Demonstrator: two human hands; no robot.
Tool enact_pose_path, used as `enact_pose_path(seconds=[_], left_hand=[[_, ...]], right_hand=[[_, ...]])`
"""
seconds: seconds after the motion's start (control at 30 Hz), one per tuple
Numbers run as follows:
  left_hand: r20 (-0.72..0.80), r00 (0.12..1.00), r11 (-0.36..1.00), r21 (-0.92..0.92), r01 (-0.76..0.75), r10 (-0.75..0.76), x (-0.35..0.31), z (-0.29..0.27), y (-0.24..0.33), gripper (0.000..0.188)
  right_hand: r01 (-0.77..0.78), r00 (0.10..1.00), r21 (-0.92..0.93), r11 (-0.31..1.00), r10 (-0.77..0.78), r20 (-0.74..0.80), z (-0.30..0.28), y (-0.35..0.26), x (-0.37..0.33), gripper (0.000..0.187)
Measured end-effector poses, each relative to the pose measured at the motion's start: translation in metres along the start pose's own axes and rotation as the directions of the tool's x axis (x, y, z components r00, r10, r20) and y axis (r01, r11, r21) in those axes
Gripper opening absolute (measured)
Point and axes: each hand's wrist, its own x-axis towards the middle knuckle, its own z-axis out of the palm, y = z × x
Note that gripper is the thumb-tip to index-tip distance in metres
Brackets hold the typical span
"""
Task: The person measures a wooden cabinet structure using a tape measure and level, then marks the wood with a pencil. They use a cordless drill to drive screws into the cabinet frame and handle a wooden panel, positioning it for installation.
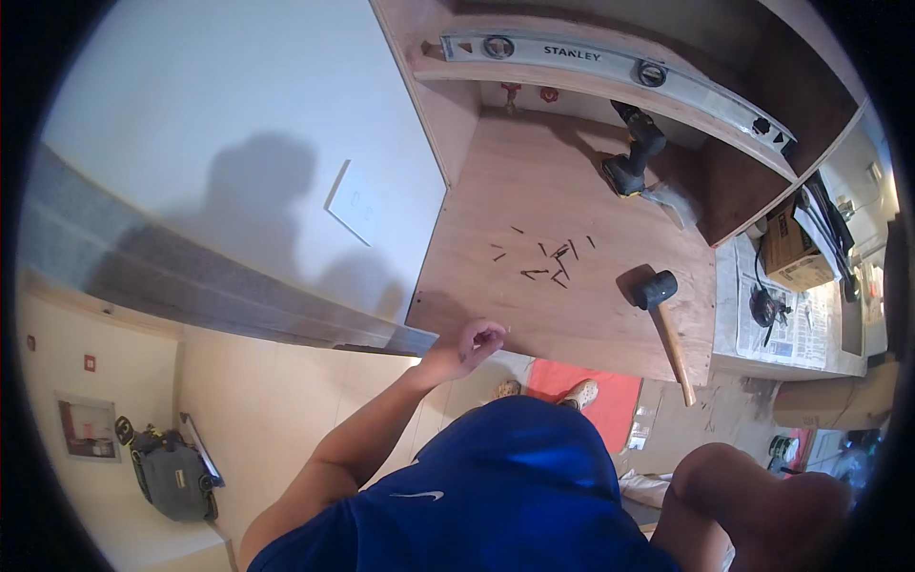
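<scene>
My left hand [474, 345] is held over the front left edge of the brown wooden board [610, 315]. Its fingers are curled in toward the thumb, and whatever lies inside them, if anything, is too small to make out. Several dark screws or nails [560, 255] lie scattered on the board beyond that hand. To their right, a rubber mallet [656, 289] with a black head rests on the board, its wooden handle pointing toward me past the edge. My right arm [710, 491] is bent sharply at the lower right; the hand itself does not show.
A spirit level [596, 59] lies along the upper shelf. Under it stands a cordless drill [637, 157] beside a clear plastic bag [675, 202]. A white wall with a switch plate [353, 202] bounds the left. Newspaper [796, 329] and a cardboard box [793, 243] cover the right-hand counter.
</scene>
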Motion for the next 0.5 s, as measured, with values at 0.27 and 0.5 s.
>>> enact_pose_path(seconds=[0.27, 0.5], left_hand=[[-0.02, 0.991, 0.988, -0.077, -0.137, 0.136, 0.001, 0.006, -0.006, 0.024], [-0.208, 0.926, 0.943, 0.184, -0.278, 0.314, 0.0, -0.048, 0.09, 0.029]], right_hand=[[-0.355, 0.935, -0.211, 0.911, 0.344, -0.088, 0.032, 0.01, -0.074, 0.018], [-0.935, 0.34, 0.027, 0.354, 0.914, -0.222, 0.034, 0.054, -0.224, 0.012]])
